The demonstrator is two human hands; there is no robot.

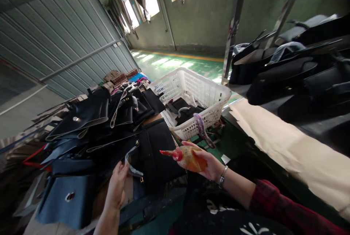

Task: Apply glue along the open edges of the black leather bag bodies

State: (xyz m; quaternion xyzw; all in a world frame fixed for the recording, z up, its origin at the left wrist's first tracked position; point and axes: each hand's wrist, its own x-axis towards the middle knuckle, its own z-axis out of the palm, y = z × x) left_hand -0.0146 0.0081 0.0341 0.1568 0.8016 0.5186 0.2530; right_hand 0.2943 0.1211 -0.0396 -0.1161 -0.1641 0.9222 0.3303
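I am watching the left hand (117, 185) pinching a thin strap piece (132, 164) between its fingers, just above the pile of black leather bags (104, 133) covering the surface (57, 227). To its right, the right hand (209, 164) is wrapping its fingers around an orange squeeze bottle (188, 157), red nozzle pointing left toward the strap. Beyond it, a white basket (207, 96) is holding a few dark bag pieces (183, 111).
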